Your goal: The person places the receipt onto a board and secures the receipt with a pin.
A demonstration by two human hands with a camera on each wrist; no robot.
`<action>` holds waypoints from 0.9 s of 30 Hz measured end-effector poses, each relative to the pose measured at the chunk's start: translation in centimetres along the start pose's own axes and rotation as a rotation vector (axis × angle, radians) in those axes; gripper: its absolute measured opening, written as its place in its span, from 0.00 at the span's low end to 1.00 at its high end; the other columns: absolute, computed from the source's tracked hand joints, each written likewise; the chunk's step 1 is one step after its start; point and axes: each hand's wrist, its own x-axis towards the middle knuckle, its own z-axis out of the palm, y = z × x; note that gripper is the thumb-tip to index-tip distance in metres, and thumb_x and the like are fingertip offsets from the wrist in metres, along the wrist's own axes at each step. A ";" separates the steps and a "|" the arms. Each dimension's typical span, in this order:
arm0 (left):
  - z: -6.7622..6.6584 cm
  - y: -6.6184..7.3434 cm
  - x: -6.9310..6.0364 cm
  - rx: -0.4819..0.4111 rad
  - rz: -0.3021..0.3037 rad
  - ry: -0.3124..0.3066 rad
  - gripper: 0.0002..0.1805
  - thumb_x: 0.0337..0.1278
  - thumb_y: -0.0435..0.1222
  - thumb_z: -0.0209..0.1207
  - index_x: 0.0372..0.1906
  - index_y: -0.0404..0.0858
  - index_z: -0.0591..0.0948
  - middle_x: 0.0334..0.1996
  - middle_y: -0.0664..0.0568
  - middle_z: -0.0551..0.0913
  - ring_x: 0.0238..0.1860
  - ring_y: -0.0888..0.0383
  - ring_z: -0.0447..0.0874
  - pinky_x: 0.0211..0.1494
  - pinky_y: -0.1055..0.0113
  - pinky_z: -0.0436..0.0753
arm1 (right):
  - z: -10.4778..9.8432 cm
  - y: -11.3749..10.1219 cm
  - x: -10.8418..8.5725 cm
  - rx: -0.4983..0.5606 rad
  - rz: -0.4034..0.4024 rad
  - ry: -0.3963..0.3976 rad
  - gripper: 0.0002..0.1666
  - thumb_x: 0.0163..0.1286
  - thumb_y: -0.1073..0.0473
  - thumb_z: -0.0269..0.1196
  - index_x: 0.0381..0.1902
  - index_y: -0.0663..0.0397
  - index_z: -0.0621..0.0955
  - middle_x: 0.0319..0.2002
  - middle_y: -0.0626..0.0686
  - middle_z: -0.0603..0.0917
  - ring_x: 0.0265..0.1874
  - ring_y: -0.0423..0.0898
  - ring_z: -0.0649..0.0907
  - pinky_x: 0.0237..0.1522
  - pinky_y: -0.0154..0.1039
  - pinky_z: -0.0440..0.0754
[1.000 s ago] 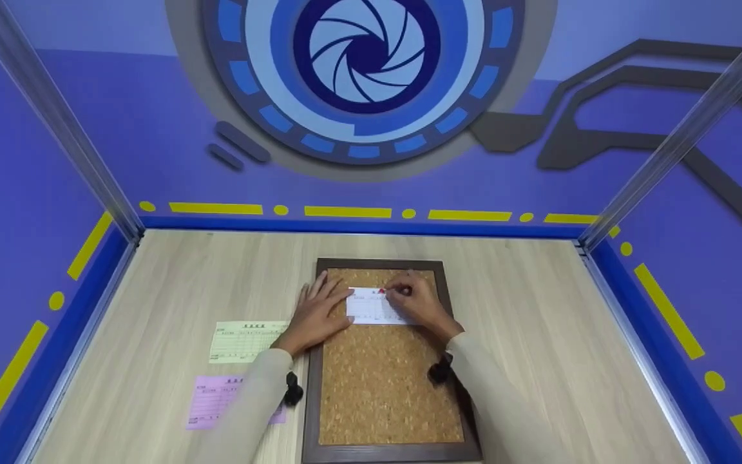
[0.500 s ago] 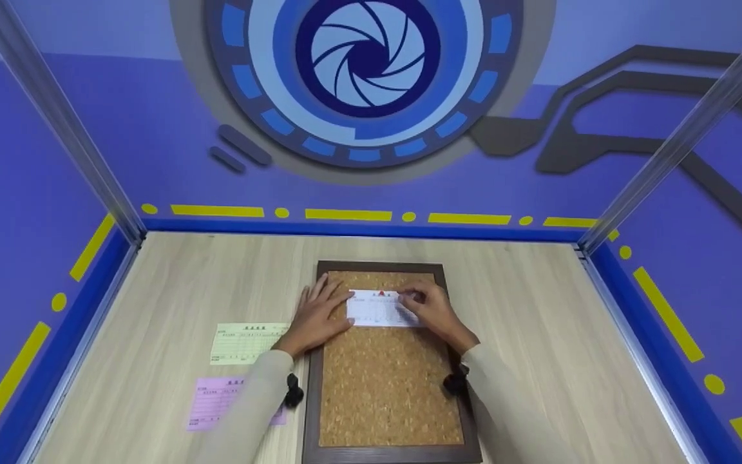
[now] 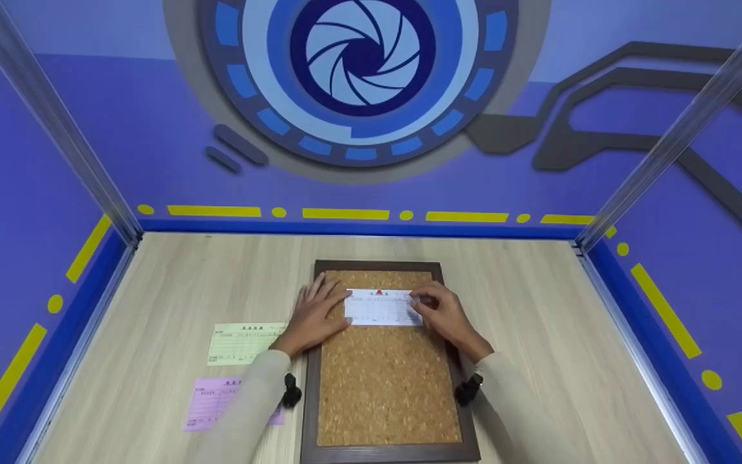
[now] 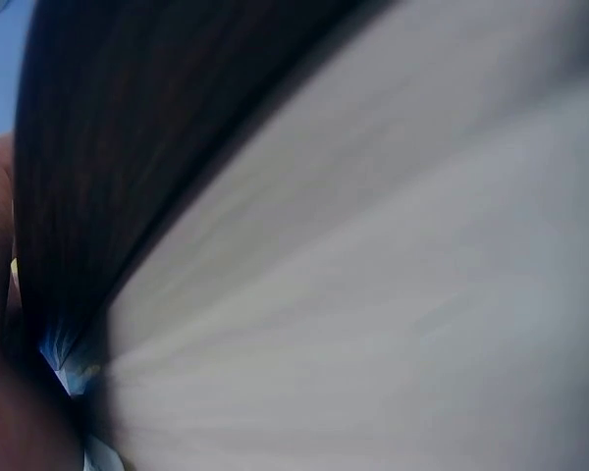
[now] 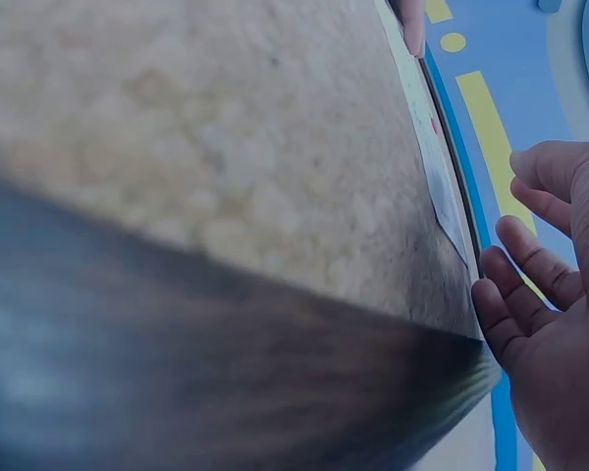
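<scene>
A white printed paper slip [image 3: 377, 310] lies across the upper part of a corkboard [image 3: 389, 386] with a dark brown frame. At its top edge, near the middle, stands a red push pin [image 3: 379, 292]. My left hand [image 3: 315, 320] is spread over the board's left frame, its fingertips resting on the slip's left edge. By the slip's right end is my right hand [image 3: 446, 316]; in the right wrist view this hand [image 5: 555, 285] has loosely bent fingers and nothing visible between them. The left wrist view is blurred and mostly filled by the dark frame [image 4: 128, 147].
Left of the board, a pale green slip [image 3: 239, 345] and a purple slip [image 3: 210, 406] lie on the wooden table [image 3: 570, 361], partly covered by my left arm. A blue patterned wall [image 3: 152, 142] closes off the back, with metal posts at both corners.
My right hand has let go of the red push pin and moved right, to the slip's right end. The pin stays in the slip. My left hand has kept its place.
</scene>
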 end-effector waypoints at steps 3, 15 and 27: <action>0.1 -0.3 -0.1 -0.012 0.022 0.021 0.37 0.70 0.55 0.66 0.79 0.47 0.78 0.86 0.41 0.64 0.89 0.35 0.41 0.84 0.25 0.38 | -0.1 0.0 -0.2 -0.010 0.022 -0.005 0.10 0.73 0.70 0.72 0.50 0.64 0.91 0.51 0.56 0.87 0.46 0.47 0.84 0.46 0.29 0.82; 0.3 -0.7 0.0 0.000 0.002 -0.002 0.38 0.71 0.57 0.64 0.81 0.49 0.76 0.87 0.44 0.62 0.90 0.38 0.39 0.85 0.29 0.37 | -1.0 0.1 -1.1 -0.041 -0.011 -0.001 0.11 0.74 0.69 0.72 0.52 0.65 0.90 0.50 0.59 0.86 0.46 0.58 0.82 0.47 0.39 0.79; 0.2 -0.7 0.1 -0.001 0.012 -0.003 0.38 0.71 0.57 0.65 0.81 0.49 0.77 0.87 0.44 0.61 0.90 0.38 0.38 0.85 0.28 0.36 | -1.8 0.5 -1.8 -0.034 -0.047 0.032 0.15 0.74 0.68 0.73 0.56 0.66 0.88 0.58 0.61 0.86 0.60 0.60 0.83 0.64 0.56 0.79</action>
